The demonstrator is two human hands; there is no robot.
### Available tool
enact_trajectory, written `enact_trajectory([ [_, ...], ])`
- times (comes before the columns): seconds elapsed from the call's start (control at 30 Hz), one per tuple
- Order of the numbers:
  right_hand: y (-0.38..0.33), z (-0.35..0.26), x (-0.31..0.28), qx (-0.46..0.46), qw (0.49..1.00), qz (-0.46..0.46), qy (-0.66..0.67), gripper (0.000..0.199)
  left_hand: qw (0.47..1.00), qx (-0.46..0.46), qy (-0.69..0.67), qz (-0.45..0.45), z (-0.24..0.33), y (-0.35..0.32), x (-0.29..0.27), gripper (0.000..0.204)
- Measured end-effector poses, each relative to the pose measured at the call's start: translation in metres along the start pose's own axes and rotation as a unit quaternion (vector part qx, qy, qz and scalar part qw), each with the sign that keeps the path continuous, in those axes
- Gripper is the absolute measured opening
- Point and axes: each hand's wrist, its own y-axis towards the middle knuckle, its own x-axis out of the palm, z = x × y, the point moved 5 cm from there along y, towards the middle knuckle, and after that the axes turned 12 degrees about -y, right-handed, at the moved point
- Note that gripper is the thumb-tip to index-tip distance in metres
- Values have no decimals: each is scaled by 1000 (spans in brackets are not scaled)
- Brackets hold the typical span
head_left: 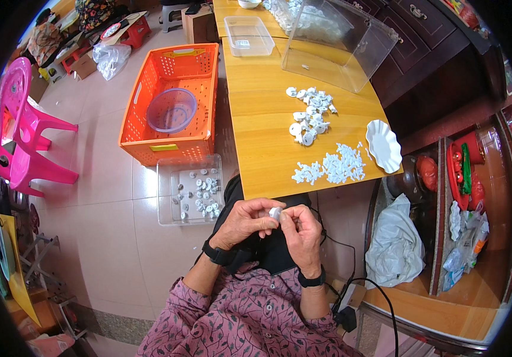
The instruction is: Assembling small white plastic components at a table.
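Note:
Just past the table's near edge, above my lap, my left hand (244, 224) pinches a small round white plastic part (275, 212) between thumb and fingers. My right hand (302, 233) is closed at the same part's right side; whether a smaller piece sits between its fingertips is hidden. On the wooden table (256, 119) lie a loose group of larger white plastic parts (311, 124) and a spread pile of tiny white pieces (342, 165). Left of my knees, a clear bin (170, 217) holds several small round white and grey parts.
An orange crate (126, 134) with a translucent purple bowl (173, 111) inside stands left of the table. A scalloped white dish (384, 146) sits at the table's right edge. Farther back are a clear tub (250, 49) and a clear box (339, 50). A pink chair (30, 131) stands far left.

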Motion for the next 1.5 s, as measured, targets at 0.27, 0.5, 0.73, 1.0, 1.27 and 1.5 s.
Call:
enact_trajectory([
  [0.27,-1,6,4,45,995,-25,87,10,1000,5,-6,10,2,-1,2,36],
  [0.5,-2,6,5,65,992,-40,104,11,1000,10,-12,7,3,-3,2,36],
  [0.73,-3,1,8,75,991,-31,106,11,1000,7,-6,8,7,-6,1,35],
  [1.0,1,-1,26,80,991,-33,105,12,999,11,-7,50,8,-15,-14,35],
  [1.27,11,14,11,-6,995,73,-69,10,963,133,-53,227,26,-24,-73,31],
  [1.5,27,21,-13,-124,928,195,-292,15,891,136,-178,395,-18,-38,-174,21],
])
